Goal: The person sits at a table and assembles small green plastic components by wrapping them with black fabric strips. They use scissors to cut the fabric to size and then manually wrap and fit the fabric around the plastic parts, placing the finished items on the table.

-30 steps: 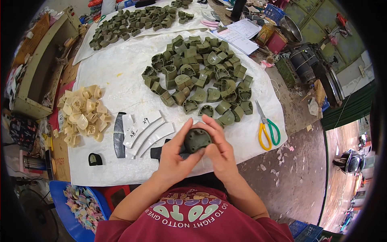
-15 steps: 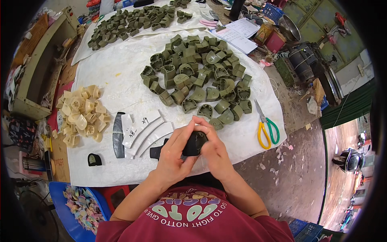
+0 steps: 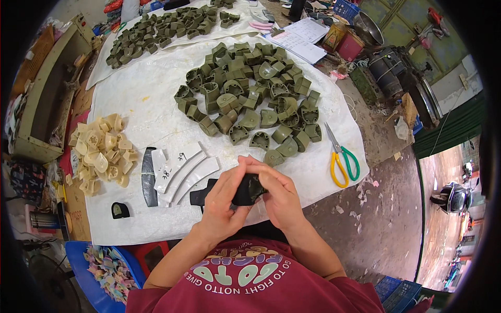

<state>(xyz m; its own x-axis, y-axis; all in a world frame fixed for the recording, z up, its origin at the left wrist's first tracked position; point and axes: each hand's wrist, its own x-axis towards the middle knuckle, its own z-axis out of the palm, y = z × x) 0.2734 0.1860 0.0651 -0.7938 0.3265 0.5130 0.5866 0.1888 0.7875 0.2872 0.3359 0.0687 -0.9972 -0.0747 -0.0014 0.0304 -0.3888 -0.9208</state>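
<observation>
Close to the table's front edge, both hands close around a block shoe heel wrapped in black material (image 3: pixel 249 191). My left hand (image 3: pixel 223 201) grips its left side, while my right hand (image 3: pixel 282 198) curls over the right side with its fingers bent across the top. Fingers cover much of the heel. Dark pieces of material (image 3: pixel 200 196) lie just left of my left hand. Beyond the hands spreads a heap of bare olive-green heels (image 3: pixel 250 94). One black-covered heel (image 3: pixel 120 210) rests alone at the table's front left.
White curved pieces (image 3: pixel 182 169) lie beside a dark strip bundle (image 3: pixel 149 177). Cream heels (image 3: pixel 102 151) are piled at left. Scissors with yellow and green handles (image 3: pixel 341 161) rest at right. A blue basin (image 3: pixel 78 261) of scraps stands lower left. More green heels (image 3: pixel 162 34) lie far back.
My right hand has shifted its fingers further over the heel's top right. The whole view has moved slightly; the heel stays between both hands.
</observation>
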